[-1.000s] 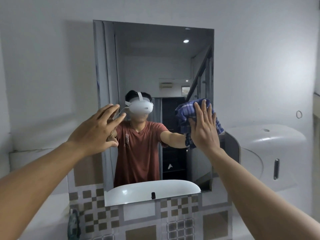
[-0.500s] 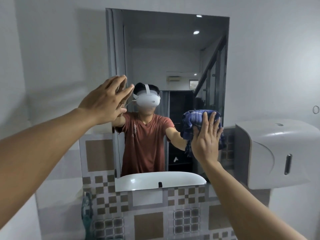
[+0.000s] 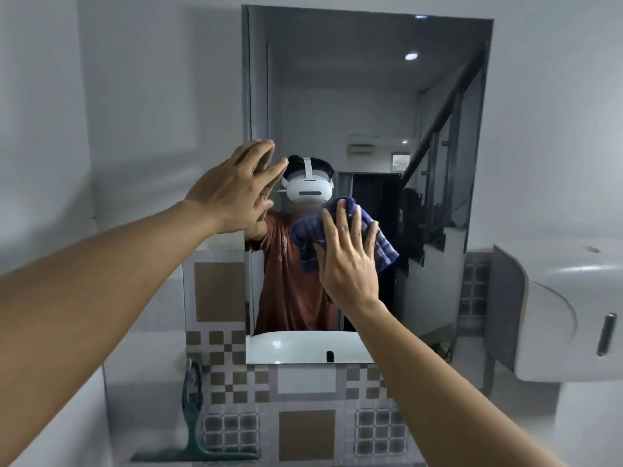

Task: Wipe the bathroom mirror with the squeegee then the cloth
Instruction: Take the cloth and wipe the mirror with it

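Squeegee stands below mirror left corner, untouched | left hand fingers spread, flat at mirror's left edge | right hand fingers straight, pressing cloth to mirror centre, no pinch | I judge cloth soft, light, bunches readily: hold with flat palm over its middle | mirror fragile, slick: I advise moderate pressure.

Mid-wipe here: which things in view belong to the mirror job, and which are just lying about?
Job in hand:
mirror; blue checked cloth, pressed flat on the glass by the right hand; left hand, touching the mirror's left edge; green squeegee, standing unused at lower left.

Just lying about:
white wall dispenser, right of the mirror; patterned tiles.
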`<state>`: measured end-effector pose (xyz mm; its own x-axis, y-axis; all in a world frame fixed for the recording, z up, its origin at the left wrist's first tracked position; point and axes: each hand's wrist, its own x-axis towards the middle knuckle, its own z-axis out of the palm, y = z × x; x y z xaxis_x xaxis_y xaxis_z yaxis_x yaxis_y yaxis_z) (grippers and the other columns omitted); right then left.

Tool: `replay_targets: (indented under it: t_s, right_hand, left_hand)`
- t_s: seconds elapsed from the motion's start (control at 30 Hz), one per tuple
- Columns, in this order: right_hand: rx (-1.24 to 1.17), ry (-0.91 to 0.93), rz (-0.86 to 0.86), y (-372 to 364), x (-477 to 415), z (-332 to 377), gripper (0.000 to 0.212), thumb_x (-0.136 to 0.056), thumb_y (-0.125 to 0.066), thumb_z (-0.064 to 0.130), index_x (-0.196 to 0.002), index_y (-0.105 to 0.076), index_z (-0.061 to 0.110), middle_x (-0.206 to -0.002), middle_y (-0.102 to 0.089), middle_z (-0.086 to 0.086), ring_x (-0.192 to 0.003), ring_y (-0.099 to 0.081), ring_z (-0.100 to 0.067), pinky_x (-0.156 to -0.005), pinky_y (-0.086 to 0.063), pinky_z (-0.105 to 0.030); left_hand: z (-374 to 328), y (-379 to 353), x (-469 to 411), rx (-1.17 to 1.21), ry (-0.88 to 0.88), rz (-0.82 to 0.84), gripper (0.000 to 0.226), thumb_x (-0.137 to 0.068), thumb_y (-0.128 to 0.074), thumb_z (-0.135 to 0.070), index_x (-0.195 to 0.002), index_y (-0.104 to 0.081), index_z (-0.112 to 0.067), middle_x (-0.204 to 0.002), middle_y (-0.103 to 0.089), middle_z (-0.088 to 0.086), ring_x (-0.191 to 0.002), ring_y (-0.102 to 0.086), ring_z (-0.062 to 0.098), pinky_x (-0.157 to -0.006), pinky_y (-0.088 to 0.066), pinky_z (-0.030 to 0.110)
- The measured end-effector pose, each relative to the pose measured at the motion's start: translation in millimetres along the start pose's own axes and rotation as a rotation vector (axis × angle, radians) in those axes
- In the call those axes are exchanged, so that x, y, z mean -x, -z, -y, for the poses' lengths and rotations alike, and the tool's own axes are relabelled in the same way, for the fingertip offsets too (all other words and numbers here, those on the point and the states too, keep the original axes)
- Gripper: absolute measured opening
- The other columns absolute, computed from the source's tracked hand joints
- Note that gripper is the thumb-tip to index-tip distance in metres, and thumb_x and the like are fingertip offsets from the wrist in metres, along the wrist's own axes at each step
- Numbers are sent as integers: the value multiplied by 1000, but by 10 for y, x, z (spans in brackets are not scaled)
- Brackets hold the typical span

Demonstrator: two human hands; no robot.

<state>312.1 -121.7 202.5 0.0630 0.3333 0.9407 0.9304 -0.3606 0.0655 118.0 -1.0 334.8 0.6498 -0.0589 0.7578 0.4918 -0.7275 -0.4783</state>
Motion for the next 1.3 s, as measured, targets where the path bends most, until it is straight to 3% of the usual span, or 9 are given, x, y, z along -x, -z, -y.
replay_targets:
  t_s: [0.13,0.3,0.53,0.63,0.73,0.87,1.0,1.1,1.3]
  right_hand:
    - [16,153,28,-57,-91,264,56,-102,-44,32,-153,-36,10,-161,-32,-17,-152,-19,-40,-119,-16,-66]
    - [-6,364,107,-189,-80,528,59,-100,-49,28,-154,-34,9,-163,-28,-15,-153,-16,-36,-120,-14,-65]
    - [48,625,259,-324,229,642,59,-99,-34,26,-156,-29,12,-166,-22,-12,-155,-9,-33,-121,-10,-62]
    - [62,652,269,-288,346,487,57,-102,-37,26,-157,-26,14,-166,-20,-11,-155,-8,-32,-123,-5,-60]
    - [92,593,256,-217,429,283,61,-103,-48,29,-157,-24,14,-166,-20,-11,-155,-8,-31,-124,-4,-59]
    - [141,475,224,-91,518,-44,57,-106,-36,34,-158,-23,13,-166,-20,-12,-155,-8,-32,-122,-12,-60]
    - [129,296,184,28,512,-362,58,-106,-35,40,-157,-28,16,-166,-21,-11,-154,-4,-28,-121,-17,-60]
    - [116,185,161,125,473,-583,58,-106,-32,42,-158,-25,17,-166,-20,-13,-155,-9,-32,-122,-13,-61]
    - [24,-73,96,239,598,-1014,60,-106,-25,45,-159,-19,16,-167,-11,-12,-155,-5,-33,-124,-7,-58]
  left_hand:
    - [10,16,-3,-11,4,17,76,-87,-69,-34,-152,-35,-17,-156,-28,18,-146,-24,35,-90,-55,55]
    - [31,19,-7,-30,-4,29,76,-87,-68,-35,-153,-33,-19,-156,-28,16,-146,-23,35,-85,-57,54]
    - [21,37,-7,-33,-9,30,77,-87,-68,-38,-153,-33,-19,-157,-28,16,-146,-23,34,-84,-57,52]
    - [-3,14,11,-31,-5,28,76,-88,-67,-36,-153,-33,-18,-156,-28,17,-146,-23,35,-87,-56,51]
    - [-75,-46,72,-16,25,-11,68,-91,-64,-30,-152,-36,-15,-155,-29,19,-146,-24,36,-96,-53,52]
    - [-344,-218,322,65,55,-126,52,-97,-50,-18,-148,-42,-9,-152,-34,24,-144,-28,40,-104,-48,50]
    - [-589,-451,632,142,50,-87,57,-101,-46,-33,-152,-36,-11,-157,-27,24,-149,-20,38,-117,-33,51]
    - [-640,-545,701,126,21,-11,69,-96,-53,-44,-154,-31,-12,-160,-22,24,-151,-15,37,-119,-29,53]
    - [-667,-546,684,140,49,-3,77,-88,-69,-37,-153,-35,-13,-158,-27,24,-148,-22,40,-115,-35,56]
